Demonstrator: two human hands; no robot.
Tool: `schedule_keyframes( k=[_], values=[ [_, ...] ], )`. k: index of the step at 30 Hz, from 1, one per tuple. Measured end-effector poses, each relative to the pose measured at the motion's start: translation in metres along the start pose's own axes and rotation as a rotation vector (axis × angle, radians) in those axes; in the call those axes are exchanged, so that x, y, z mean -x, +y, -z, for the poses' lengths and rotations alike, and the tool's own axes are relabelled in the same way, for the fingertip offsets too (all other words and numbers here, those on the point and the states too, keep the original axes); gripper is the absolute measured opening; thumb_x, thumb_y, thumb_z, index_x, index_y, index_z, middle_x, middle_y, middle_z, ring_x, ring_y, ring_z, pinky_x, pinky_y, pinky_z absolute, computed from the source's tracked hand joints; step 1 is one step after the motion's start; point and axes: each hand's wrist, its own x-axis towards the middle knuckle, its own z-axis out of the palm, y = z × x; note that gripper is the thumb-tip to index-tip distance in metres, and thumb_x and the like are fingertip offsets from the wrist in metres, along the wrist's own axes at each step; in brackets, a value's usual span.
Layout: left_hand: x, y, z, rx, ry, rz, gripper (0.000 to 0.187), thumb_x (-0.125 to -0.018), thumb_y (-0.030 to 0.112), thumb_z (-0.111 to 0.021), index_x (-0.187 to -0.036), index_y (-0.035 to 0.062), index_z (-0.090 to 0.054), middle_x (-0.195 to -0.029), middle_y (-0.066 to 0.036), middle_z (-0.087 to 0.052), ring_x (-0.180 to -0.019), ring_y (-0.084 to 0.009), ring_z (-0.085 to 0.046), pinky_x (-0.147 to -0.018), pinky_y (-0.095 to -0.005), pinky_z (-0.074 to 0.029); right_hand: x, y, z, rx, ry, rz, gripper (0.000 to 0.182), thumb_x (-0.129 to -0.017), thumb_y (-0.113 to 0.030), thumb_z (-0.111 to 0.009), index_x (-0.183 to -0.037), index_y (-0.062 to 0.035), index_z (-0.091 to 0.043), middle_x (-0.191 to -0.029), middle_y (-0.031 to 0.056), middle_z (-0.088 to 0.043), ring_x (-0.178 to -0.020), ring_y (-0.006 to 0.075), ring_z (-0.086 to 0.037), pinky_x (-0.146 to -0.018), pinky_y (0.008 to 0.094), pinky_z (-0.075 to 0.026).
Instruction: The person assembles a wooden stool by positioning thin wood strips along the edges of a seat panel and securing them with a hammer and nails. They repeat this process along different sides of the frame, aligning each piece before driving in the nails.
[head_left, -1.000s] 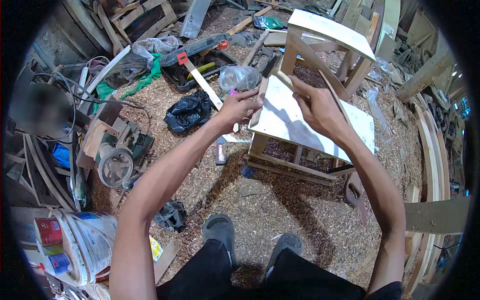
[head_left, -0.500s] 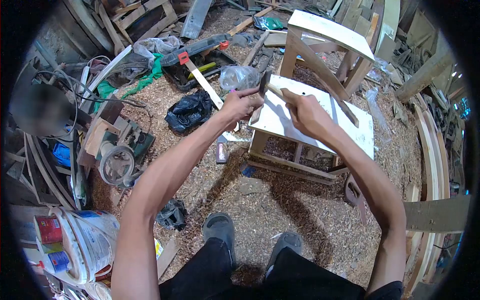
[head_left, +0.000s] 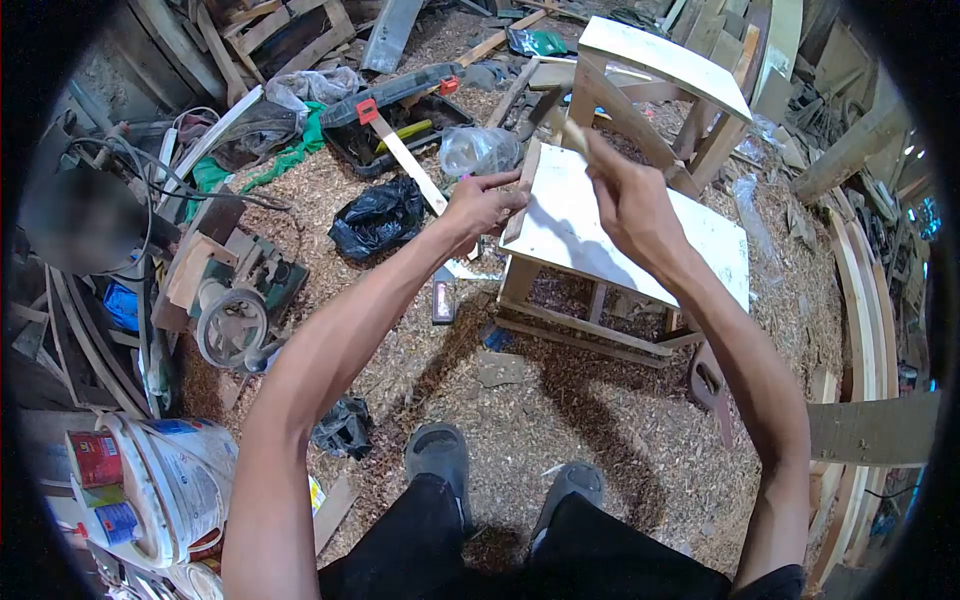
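Note:
A white-topped wooden frame (head_left: 690,245) stands low in front of me. Along its left edge lies a thin wood strip (head_left: 521,195). My left hand (head_left: 482,212) is closed at that strip, its fingertips pinching something too small to make out. Above the white top, my right hand (head_left: 632,195) grips a hammer (head_left: 570,132) by its wooden handle. The hammer's head is raised beyond the far left corner of the top, partly blurred.
Behind stands a second white-topped frame (head_left: 665,62). An open black toolbox (head_left: 400,135), a black plastic bag (head_left: 378,220) and a machine with a handwheel (head_left: 232,325) are on the left. A handsaw (head_left: 708,385) leans at the right, and a white bucket (head_left: 185,490) sits lower left.
My right hand has lifted the hammer up and away from the strip. The left hand has stayed at the strip's edge.

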Motion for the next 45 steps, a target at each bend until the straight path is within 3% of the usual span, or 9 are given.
schedule_keyframes(
  k=[1, 4, 7, 11, 13, 17, 18, 19, 45],
  values=[
    [0.001, -0.001, 0.0, -0.002, -0.001, 0.003, 0.055, -0.08, 0.013, -0.073, -0.132, 0.0067, -0.054, -0.092, -0.008, -0.068, -0.071, -0.0125, -0.063, -0.058, -0.0276, -0.053, 0.0, 0.001, -0.004, -0.044, 0.125, 0.054, 0.039, -0.088, -0.001, -0.049, -0.126, -0.0012, -0.056, -0.068, 0.0255, -0.06, -0.052, 0.0275, -0.059, -0.054, 0.0402, -0.045],
    [-0.001, -0.001, 0.001, 0.049, -0.008, -0.011, 0.055, -0.08, 0.012, -0.073, -0.131, 0.0064, -0.055, -0.092, -0.008, -0.068, -0.069, -0.0107, -0.061, -0.057, -0.0257, -0.052, 0.005, 0.029, -0.015, 0.157, -0.289, -0.042, 0.04, -0.086, -0.002, -0.05, -0.125, 0.0001, -0.056, -0.074, 0.0277, -0.061, -0.058, 0.0308, -0.062, -0.06, 0.0417, -0.048],
    [0.0, 0.002, -0.001, 0.008, 0.004, -0.009, 0.053, -0.082, 0.013, -0.072, -0.132, 0.0071, -0.055, -0.088, -0.005, -0.065, -0.064, -0.0089, -0.056, -0.051, -0.023, -0.044, -0.001, 0.023, 0.001, 0.143, -0.279, 0.036, 0.031, -0.084, 0.0, -0.052, -0.114, 0.0024, -0.057, -0.075, 0.0282, -0.063, -0.066, 0.0405, -0.064, -0.061, 0.046, -0.049],
    [-0.002, 0.0, -0.002, -0.013, 0.014, 0.018, 0.054, -0.082, 0.013, -0.072, -0.133, 0.0088, -0.054, -0.087, -0.005, -0.064, -0.062, -0.0079, -0.054, -0.051, -0.0232, -0.045, -0.001, 0.003, 0.0, -0.038, 0.012, -0.038, 0.035, -0.086, 0.0, -0.051, -0.12, -0.0013, -0.057, -0.072, 0.028, -0.062, -0.063, 0.0388, -0.065, -0.061, 0.0465, -0.049],
    [-0.001, 0.0, -0.002, 0.016, 0.019, -0.001, 0.055, -0.082, 0.013, -0.073, -0.133, 0.0073, -0.053, -0.085, -0.004, -0.063, -0.06, -0.0067, -0.052, -0.048, -0.0221, -0.042, 0.008, 0.038, -0.023, 0.117, -0.244, 0.027, 0.039, -0.086, 0.0, -0.05, -0.124, -0.0027, -0.056, -0.071, 0.0284, -0.061, -0.063, 0.0404, -0.064, -0.061, 0.0471, -0.049],
    [0.005, 0.005, -0.003, 0.002, -0.004, 0.021, 0.057, -0.082, 0.011, -0.072, -0.134, 0.0022, -0.05, -0.082, -0.001, -0.062, -0.056, -0.0048, -0.046, -0.044, -0.0214, -0.034, -0.006, 0.016, -0.005, 0.123, -0.278, 0.045, 0.03, -0.087, -0.002, -0.049, -0.115, -0.0018, -0.059, -0.071, 0.0278, -0.061, -0.063, 0.0403, -0.063, -0.06, 0.0463, -0.048],
    [0.003, 0.002, -0.002, 0.016, -0.003, 0.02, 0.057, -0.082, 0.011, -0.072, -0.134, 0.0021, -0.05, -0.079, 0.0, -0.06, -0.054, -0.0046, -0.044, -0.044, -0.0214, -0.032, -0.01, 0.007, 0.002, 0.1, -0.245, 0.028, 0.046, -0.085, 0.001, -0.051, -0.131, -0.0035, -0.053, -0.073, 0.0224, -0.063, -0.055, 0.0283, -0.058, -0.057, 0.0399, -0.047],
    [0.0, 0.002, -0.001, 0.033, 0.004, 0.01, 0.058, -0.082, 0.01, -0.072, -0.135, 0.002, -0.049, -0.077, 0.001, -0.059, -0.053, -0.0044, -0.042, -0.043, -0.0215, -0.031, -0.009, 0.004, 0.001, -0.007, -0.139, -0.023, 0.046, -0.085, 0.002, -0.051, -0.13, -0.0027, -0.053, -0.071, 0.0238, -0.061, -0.054, 0.0275, -0.057, -0.057, 0.0393, -0.046],
    [-0.003, -0.001, -0.002, -0.007, 0.01, -0.009, 0.058, -0.083, 0.011, -0.072, -0.135, 0.0011, -0.048, -0.074, 0.001, -0.06, -0.052, -0.0036, -0.044, -0.043, -0.0204, -0.034, -0.003, 0.028, -0.015, 0.109, -0.243, 0.038, 0.037, -0.084, -0.007, -0.057, -0.119, 0.0036, -0.06, -0.082, 0.0314, -0.063, -0.073, 0.0374, -0.067, -0.068, 0.0434, -0.049]
  ],
)
